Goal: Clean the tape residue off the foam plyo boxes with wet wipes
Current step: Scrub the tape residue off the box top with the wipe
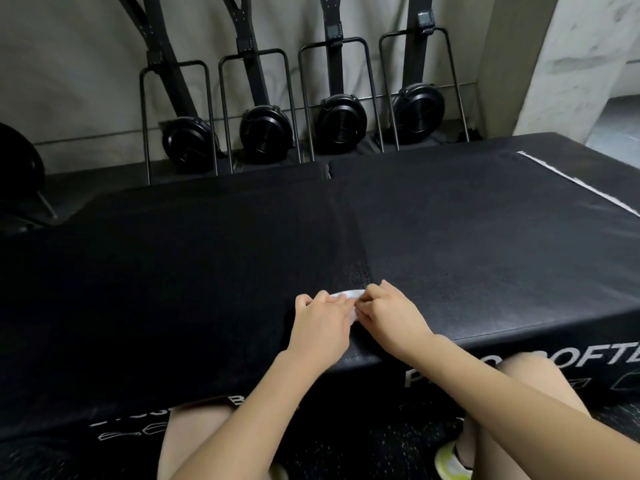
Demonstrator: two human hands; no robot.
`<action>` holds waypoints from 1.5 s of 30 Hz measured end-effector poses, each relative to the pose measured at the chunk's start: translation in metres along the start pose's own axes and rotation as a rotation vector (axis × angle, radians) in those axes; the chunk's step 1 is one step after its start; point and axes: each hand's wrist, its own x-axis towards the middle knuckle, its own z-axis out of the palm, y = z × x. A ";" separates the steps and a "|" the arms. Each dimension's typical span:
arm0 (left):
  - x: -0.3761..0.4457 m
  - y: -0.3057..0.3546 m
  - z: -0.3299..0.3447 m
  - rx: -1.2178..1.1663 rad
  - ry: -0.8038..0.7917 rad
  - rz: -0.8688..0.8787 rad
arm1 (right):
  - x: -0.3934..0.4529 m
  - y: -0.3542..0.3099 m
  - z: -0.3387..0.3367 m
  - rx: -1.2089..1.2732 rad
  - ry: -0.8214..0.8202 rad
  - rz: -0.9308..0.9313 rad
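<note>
The left hand [320, 322] and right hand [389, 315] both pinch a white wipe [348, 296] on the near box [467, 237] at the seam, apparently folding it; wiping residue there likely follows.

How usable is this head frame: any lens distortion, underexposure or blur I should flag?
Head view: wide-angle bending curves the plyo boxes at the edges; dim lighting leaves their black tops nearly without detail; the wet wipe and white tape strip are the brightest spots; both hands, left and right, are slightly soft; forearms and printed lettering near the bottom are blurred.
</note>
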 end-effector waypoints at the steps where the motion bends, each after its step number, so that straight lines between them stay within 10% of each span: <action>1: -0.009 0.002 0.000 0.013 0.012 0.015 | -0.010 -0.001 0.000 0.022 0.011 0.008; 10: -0.075 0.017 0.020 -0.038 0.214 0.138 | -0.072 -0.013 0.000 0.027 0.108 -0.142; 19: -0.042 0.011 0.013 0.001 0.161 0.066 | -0.044 -0.013 0.005 0.119 0.086 0.095; 30: -0.089 0.010 0.029 -0.115 0.304 0.178 | -0.092 -0.028 0.005 0.074 0.222 -0.182; 45: -0.210 -0.171 0.022 0.181 0.294 0.052 | -0.023 -0.210 0.070 0.202 0.122 -0.337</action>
